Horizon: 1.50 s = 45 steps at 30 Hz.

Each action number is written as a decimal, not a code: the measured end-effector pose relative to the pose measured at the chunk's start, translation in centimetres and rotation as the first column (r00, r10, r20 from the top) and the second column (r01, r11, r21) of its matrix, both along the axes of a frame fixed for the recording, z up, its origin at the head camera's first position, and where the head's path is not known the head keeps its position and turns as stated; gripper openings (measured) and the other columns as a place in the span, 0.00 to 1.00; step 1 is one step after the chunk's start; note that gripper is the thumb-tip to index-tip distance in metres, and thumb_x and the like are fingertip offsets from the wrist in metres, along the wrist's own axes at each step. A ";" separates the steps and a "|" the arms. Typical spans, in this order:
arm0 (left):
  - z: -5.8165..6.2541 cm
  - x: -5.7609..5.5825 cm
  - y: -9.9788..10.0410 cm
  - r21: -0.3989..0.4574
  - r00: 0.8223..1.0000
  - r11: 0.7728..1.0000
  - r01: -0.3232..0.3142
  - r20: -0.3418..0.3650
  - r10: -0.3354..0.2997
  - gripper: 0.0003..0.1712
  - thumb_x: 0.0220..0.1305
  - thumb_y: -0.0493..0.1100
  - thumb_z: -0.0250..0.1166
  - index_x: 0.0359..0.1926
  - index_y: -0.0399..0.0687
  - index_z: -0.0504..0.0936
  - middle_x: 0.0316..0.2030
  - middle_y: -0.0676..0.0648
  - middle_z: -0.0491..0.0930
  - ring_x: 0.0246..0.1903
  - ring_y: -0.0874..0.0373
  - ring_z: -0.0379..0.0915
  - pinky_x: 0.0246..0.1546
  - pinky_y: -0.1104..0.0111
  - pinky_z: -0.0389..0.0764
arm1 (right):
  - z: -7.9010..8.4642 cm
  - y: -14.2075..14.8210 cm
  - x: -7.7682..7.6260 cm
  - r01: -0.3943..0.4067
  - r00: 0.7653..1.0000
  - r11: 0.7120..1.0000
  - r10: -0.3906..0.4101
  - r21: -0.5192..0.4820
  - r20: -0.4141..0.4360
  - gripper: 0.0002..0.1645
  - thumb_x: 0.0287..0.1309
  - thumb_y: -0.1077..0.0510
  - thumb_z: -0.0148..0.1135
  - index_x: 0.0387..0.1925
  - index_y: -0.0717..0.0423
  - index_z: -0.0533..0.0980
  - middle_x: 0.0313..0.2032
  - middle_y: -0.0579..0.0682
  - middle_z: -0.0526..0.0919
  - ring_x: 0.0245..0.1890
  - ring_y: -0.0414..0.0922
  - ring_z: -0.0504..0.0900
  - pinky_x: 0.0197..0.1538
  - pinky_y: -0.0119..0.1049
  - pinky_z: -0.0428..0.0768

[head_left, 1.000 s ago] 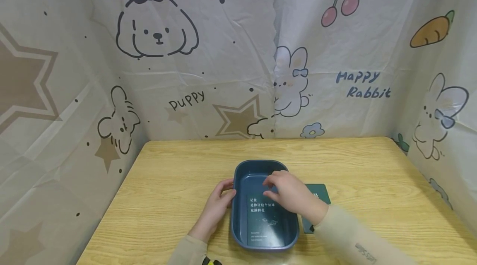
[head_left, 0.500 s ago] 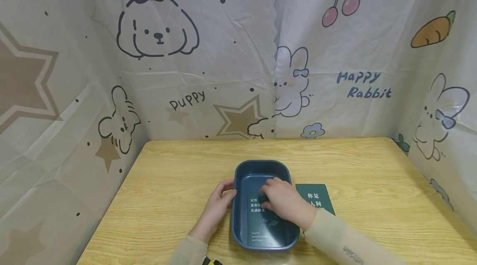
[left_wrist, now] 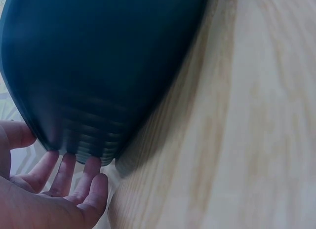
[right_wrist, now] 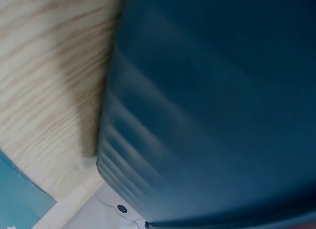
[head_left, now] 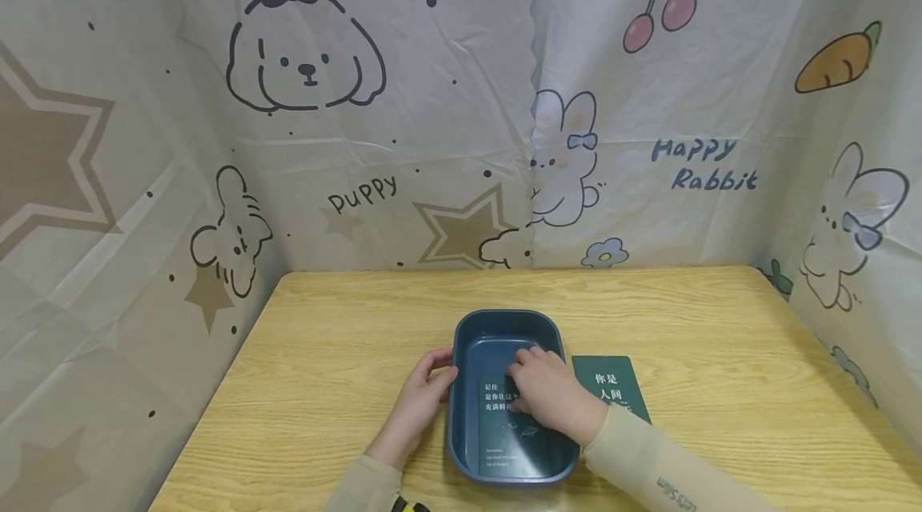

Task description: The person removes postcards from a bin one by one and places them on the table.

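A deep blue rectangular plastic box (head_left: 456, 416) with rounded corners stands upright on the table. Flat on its bottom lies a dark green notebook or card (head_left: 504, 436) with white Chinese lettering. My left hand (head_left: 421, 392) rests against the box's left side; in the left wrist view its fingertips (left_wrist: 93, 165) touch the ribbed outer wall. My right hand (head_left: 551, 392) is inside the box, over the upper right of the green item, fingers bent and tips hidden. The right wrist view shows mostly the box's outer wall (right_wrist: 197, 115), not that hand's fingers.
A second dark green notebook or card (head_left: 612, 376) with white lettering lies right of the box, partly beneath the right sleeve (head_left: 648, 456). Around them spreads the wood-grain table (head_left: 324, 352). A white cartoon-printed curtain (head_left: 432, 96) hangs behind and at both sides.
My right hand has lowered into the box and shifted slightly left and down over the green item, uncovering more of the item on the table. The left hand and box have stayed still.
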<state>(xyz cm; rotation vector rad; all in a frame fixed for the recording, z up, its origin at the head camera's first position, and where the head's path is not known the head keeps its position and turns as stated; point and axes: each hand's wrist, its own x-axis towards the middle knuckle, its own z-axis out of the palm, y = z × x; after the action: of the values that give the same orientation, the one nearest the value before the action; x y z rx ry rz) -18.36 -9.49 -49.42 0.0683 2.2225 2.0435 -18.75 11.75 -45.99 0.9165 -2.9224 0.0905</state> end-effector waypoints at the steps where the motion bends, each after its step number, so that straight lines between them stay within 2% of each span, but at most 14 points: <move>1: 0.0 0.0 0.0 0.003 1.000 1.000 0.000 0.001 0.000 0.23 0.69 0.43 0.54 0.62 0.40 0.68 0.60 0.34 0.69 0.52 0.46 0.71 0.50 0.54 0.78 | 0.0 0.0 0.0 0.003 1.000 1.000 -0.003 -0.001 -0.002 0.28 0.41 0.44 0.74 0.40 0.59 0.83 0.36 0.52 0.81 0.37 0.47 0.73 0.37 0.42 0.76; 9: -0.2 -0.1 -0.1 -0.014 1.000 1.000 -0.002 0.016 0.002 0.22 0.69 0.43 0.54 0.62 0.42 0.70 0.60 0.36 0.69 0.52 0.48 0.72 0.49 0.57 0.78 | -0.1 -0.1 -0.1 0.023 1.000 1.000 -0.023 0.009 0.021 0.28 0.41 0.44 0.73 0.39 0.60 0.83 0.37 0.53 0.81 0.37 0.47 0.73 0.38 0.42 0.74; 19: -0.5 -0.1 -0.1 -0.021 1.000 1.000 0.002 0.023 -0.001 0.22 0.68 0.43 0.55 0.61 0.43 0.70 0.60 0.37 0.70 0.52 0.49 0.72 0.50 0.55 0.78 | -0.1 -0.1 0.0 0.064 0.997 0.998 -0.065 0.028 0.034 0.29 0.39 0.42 0.74 0.37 0.60 0.83 0.36 0.52 0.81 0.37 0.48 0.73 0.39 0.44 0.71; 31: -0.2 -0.1 -0.2 -0.018 0.999 1.000 0.021 0.030 -0.021 0.24 0.69 0.46 0.55 0.62 0.43 0.69 0.60 0.37 0.69 0.52 0.49 0.72 0.51 0.55 0.77 | 0.1 0.0 -0.2 0.074 0.996 0.997 -0.074 0.020 0.040 0.33 0.37 0.41 0.74 0.40 0.62 0.80 0.37 0.54 0.82 0.38 0.49 0.74 0.38 0.44 0.72; 45: -0.1 -0.2 -0.2 -0.015 0.999 1.000 0.014 0.044 -0.014 0.23 0.69 0.46 0.55 0.62 0.44 0.69 0.61 0.38 0.69 0.51 0.50 0.72 0.51 0.56 0.77 | 0.2 0.1 -0.5 0.065 0.996 0.998 -0.064 -0.010 0.054 0.33 0.36 0.42 0.75 0.41 0.60 0.78 0.38 0.53 0.81 0.39 0.49 0.74 0.38 0.44 0.74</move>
<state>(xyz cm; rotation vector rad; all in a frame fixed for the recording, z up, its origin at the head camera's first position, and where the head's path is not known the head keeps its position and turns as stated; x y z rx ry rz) -18.55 -9.71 -49.55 0.0370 2.2048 2.0011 -19.29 11.88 -45.80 0.8299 -2.9941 0.1308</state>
